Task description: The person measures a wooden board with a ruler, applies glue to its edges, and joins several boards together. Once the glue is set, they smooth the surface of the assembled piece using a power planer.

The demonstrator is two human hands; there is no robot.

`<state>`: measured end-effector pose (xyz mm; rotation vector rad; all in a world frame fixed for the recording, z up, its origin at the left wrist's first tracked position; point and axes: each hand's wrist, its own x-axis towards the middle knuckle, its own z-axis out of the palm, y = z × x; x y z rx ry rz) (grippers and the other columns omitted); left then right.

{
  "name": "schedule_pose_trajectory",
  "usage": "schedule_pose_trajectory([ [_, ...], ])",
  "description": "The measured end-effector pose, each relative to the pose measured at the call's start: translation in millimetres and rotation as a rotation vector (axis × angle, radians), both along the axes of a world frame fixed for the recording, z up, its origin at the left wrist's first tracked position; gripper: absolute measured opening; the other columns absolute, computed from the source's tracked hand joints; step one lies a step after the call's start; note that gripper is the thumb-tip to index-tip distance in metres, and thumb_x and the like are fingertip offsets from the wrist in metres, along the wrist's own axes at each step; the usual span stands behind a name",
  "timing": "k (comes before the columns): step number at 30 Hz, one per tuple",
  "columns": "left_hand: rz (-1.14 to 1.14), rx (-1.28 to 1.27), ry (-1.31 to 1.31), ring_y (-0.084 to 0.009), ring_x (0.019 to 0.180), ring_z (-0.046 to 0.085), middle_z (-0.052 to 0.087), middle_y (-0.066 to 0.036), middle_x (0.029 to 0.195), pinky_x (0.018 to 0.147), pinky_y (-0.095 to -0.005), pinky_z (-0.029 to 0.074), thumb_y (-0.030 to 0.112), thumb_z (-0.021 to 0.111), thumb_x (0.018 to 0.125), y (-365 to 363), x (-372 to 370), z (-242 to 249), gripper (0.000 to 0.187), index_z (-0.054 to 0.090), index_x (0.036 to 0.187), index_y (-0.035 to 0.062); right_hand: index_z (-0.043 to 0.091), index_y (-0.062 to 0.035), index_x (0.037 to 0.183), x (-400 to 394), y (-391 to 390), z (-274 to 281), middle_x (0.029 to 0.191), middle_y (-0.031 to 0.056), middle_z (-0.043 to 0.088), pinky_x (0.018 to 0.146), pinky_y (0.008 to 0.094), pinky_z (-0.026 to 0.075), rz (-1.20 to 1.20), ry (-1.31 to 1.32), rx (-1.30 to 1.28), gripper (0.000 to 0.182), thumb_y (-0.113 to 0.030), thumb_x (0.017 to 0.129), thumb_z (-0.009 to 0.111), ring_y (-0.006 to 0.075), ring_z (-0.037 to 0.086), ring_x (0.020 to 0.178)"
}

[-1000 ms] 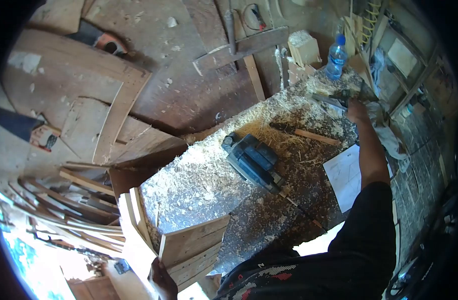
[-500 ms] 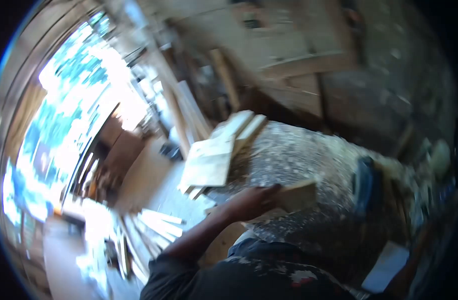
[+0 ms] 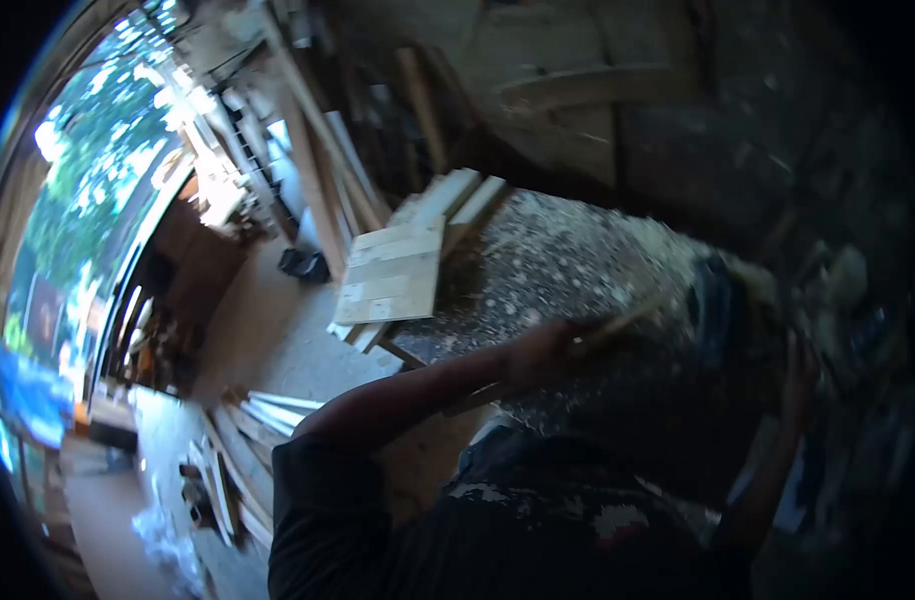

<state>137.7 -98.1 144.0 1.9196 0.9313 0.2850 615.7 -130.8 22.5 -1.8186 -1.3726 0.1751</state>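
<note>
My left hand (image 3: 546, 352) is closed around a piece of wood (image 3: 628, 318), held over the bench with its narrow edge turned up. Below and around it the bench top (image 3: 568, 265) is strewn with wood shavings. My right hand (image 3: 802, 375) reaches over the dim right end of the bench, close to a cluttered pile; its fingers are too dark to read. Between the hands, nearer the right one, stands a dark blue object (image 3: 713, 308) whose kind I cannot make out.
A jointed wooden panel (image 3: 390, 275) rests on boards at the bench's left end. Long planks (image 3: 318, 150) lean behind it. Wood strips (image 3: 243, 455) lie on the floor at lower left. A black object (image 3: 305, 265) sits on the floor near a bright opening.
The wood in my left hand has turned from showing its broad face to its narrow edge. My right hand has come up into view at the right. The view has shifted and darkened.
</note>
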Motion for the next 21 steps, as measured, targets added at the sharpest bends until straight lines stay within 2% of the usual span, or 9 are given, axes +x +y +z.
schedule_pose_trajectory([
  [1, 0.014, 0.060, -0.016, -0.0289, 0.110, 0.064, 0.065, -0.021, 0.119, 0.098, -0.0395, 0.049, 0.016, 0.061, 0.089, -0.3, 3.5, -8.0, 0.062, 0.040, 0.146, 0.0047, 0.067, 0.0018, 0.103, -43.0, -6.0, 37.2, 0.098, 0.0169, 0.068, 0.083, 0.0366, 0.046, 0.002, 0.141, -0.018, 0.038, -0.035, 0.096, 0.061, 0.0287, 0.062, 0.091],
  [3, 0.036, 0.139, -0.054, -0.0300, 0.109, 0.065, 0.066, -0.022, 0.116, 0.098, -0.0393, 0.049, 0.017, 0.062, 0.089, 9.0, 3.0, -21.6, 0.063, 0.039, 0.147, 0.0059, 0.069, 0.0009, 0.096, -84.9, -12.1, 71.8, 0.087, 0.0141, 0.068, 0.076, 0.0337, 0.047, 0.116, 0.035, -0.013, 0.032, -0.031, 0.094, 0.065, 0.0245, 0.063, 0.080],
  [5, 0.057, 0.144, -0.102, -0.0292, 0.110, 0.064, 0.065, -0.023, 0.118, 0.099, -0.0385, 0.049, 0.015, 0.063, 0.088, 16.6, 0.7, -39.4, 0.065, 0.038, 0.147, 0.0046, 0.070, 0.0007, 0.090, -116.0, -17.6, 86.4, 0.077, 0.0100, 0.067, 0.070, 0.0307, 0.046, 0.208, 0.066, 0.073, 0.029, -0.028, 0.090, 0.070, 0.0184, 0.061, 0.072],
  [8, 0.164, 0.093, -0.131, -0.0202, 0.119, 0.058, 0.063, -0.019, 0.126, 0.102, -0.0332, 0.044, 0.005, 0.062, 0.083, 10.2, 11.8, -20.1, 0.067, 0.038, 0.146, -0.0015, 0.070, 0.0002, 0.088, -149.4, -27.6, 111.0, 0.075, 0.0072, 0.066, 0.069, 0.0291, 0.045, 0.216, 0.068, -0.101, 0.028, -0.027, 0.087, 0.074, 0.0138, 0.061, 0.072],
  [11, 0.176, 0.023, -0.198, -0.0199, 0.124, 0.053, 0.058, -0.018, 0.133, 0.106, -0.0335, 0.041, 0.002, 0.064, 0.081, 11.2, 14.1, -22.6, 0.071, 0.037, 0.147, -0.0005, 0.071, 0.0003, 0.086, -166.7, -32.6, 116.5, 0.075, 0.0065, 0.067, 0.069, 0.0285, 0.046, 0.262, 0.136, -0.137, 0.027, -0.026, 0.085, 0.076, 0.0138, 0.062, 0.073],
  [14, 0.219, -0.116, -0.386, -0.0210, 0.131, 0.047, 0.050, -0.017, 0.143, 0.110, -0.0353, 0.037, 0.000, 0.063, 0.081, 7.3, 11.1, -35.2, 0.073, 0.036, 0.148, 0.0002, 0.071, 0.0006, 0.086, -170.2, -33.3, 116.3, 0.077, 0.0074, 0.068, 0.071, 0.0284, 0.047, 0.264, 0.176, -0.184, 0.027, -0.026, 0.084, 0.077, 0.0150, 0.064, 0.075],
  [17, 0.214, -0.222, -0.511, -0.0274, 0.142, 0.034, 0.039, -0.014, 0.152, 0.116, -0.0453, 0.030, -0.004, 0.059, 0.078, 5.1, 5.6, -31.9, 0.077, 0.033, 0.150, 0.0056, 0.071, 0.0009, 0.086, -175.5, -34.5, 120.3, 0.079, 0.0081, 0.069, 0.070, 0.0290, 0.048, 0.255, 0.176, -0.198, 0.027, -0.025, 0.083, 0.078, 0.0161, 0.066, 0.076],
  [18, 0.206, -0.281, -0.552, -0.0244, 0.145, 0.028, 0.036, -0.012, 0.153, 0.118, -0.0482, 0.024, -0.006, 0.059, 0.077, 3.0, 3.6, -27.1, 0.078, 0.033, 0.150, 0.0058, 0.071, 0.0011, 0.087, -176.6, -35.4, 119.7, 0.079, 0.0092, 0.069, 0.070, 0.0299, 0.048, 0.243, 0.195, -0.228, 0.027, -0.024, 0.081, 0.079, 0.0171, 0.067, 0.076],
  [21, 0.239, -0.380, -0.648, -0.0245, 0.144, 0.031, 0.037, -0.012, 0.153, 0.118, -0.0474, 0.026, -0.007, 0.058, 0.077, 1.2, 3.2, -31.4, 0.078, 0.035, 0.150, 0.0061, 0.071, 0.0019, 0.087, -181.8, -39.2, 118.5, 0.078, 0.0102, 0.069, 0.069, 0.0302, 0.049, 0.254, 0.171, -0.220, 0.027, -0.022, 0.080, 0.080, 0.0184, 0.067, 0.074],
])
